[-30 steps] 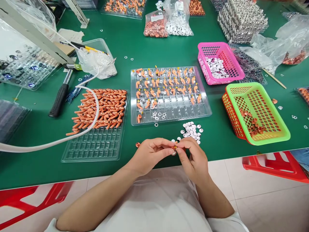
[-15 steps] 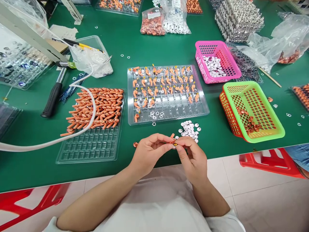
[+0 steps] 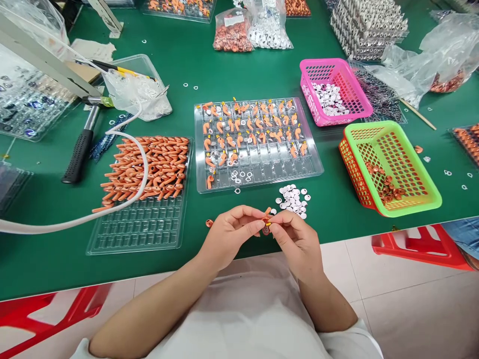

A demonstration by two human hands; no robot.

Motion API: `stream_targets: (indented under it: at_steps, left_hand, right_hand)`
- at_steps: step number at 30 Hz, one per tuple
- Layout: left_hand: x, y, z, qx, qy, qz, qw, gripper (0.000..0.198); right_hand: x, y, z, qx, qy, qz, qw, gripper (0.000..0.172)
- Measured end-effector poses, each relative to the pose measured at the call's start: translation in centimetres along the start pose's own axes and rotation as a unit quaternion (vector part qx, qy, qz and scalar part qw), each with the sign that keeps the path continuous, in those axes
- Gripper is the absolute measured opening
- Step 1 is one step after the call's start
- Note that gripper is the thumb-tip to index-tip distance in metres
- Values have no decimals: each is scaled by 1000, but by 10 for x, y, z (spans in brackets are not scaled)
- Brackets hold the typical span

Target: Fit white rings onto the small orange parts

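Note:
Close to the table's front edge, my left hand (image 3: 232, 234) pinches a small orange curved piece (image 3: 266, 228) with a round, dark-patterned end. From the other side my right hand (image 3: 297, 244) closes thumb and forefinger on the same piece, at a yellow bit. Just beyond my fingers lies a loose pile of small white discs (image 3: 294, 199). A single orange part (image 3: 209, 223) rests left of my left hand. Further back, a clear compartment tray (image 3: 258, 144) holds rows of orange curved pieces with yellow tips, and several white rings lie at its near edge.
At left, a stack of orange parts (image 3: 145, 167) fills the back of a clear tray, with a white tube (image 3: 144, 172) across it. A hammer (image 3: 80, 149) lies beyond. On the right stand a pink basket (image 3: 362, 102) with white discs and a green basket (image 3: 430, 199) with copper-coloured parts.
The held orange piece has turned between my fingers, so its round patterned end now shows below them. Both hands stay in nearly the same place.

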State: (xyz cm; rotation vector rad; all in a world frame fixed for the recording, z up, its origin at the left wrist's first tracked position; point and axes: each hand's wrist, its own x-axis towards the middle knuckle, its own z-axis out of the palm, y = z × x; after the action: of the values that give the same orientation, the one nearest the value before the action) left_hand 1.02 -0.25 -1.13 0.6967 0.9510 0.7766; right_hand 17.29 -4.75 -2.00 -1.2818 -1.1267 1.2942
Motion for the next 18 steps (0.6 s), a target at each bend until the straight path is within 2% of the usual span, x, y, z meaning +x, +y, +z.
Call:
stream_targets:
  at_steps: [7, 18]
  left_hand:
    - [-3, 6, -2, 54, -30, 14, 998, 13]
    - [-4, 4, -9, 96, -39, 18, 994, 15]
  right_hand:
    - [1, -1, -2, 3, -10, 22, 1000, 6]
    - [2, 0, -3, -20, -1, 24, 999, 5]
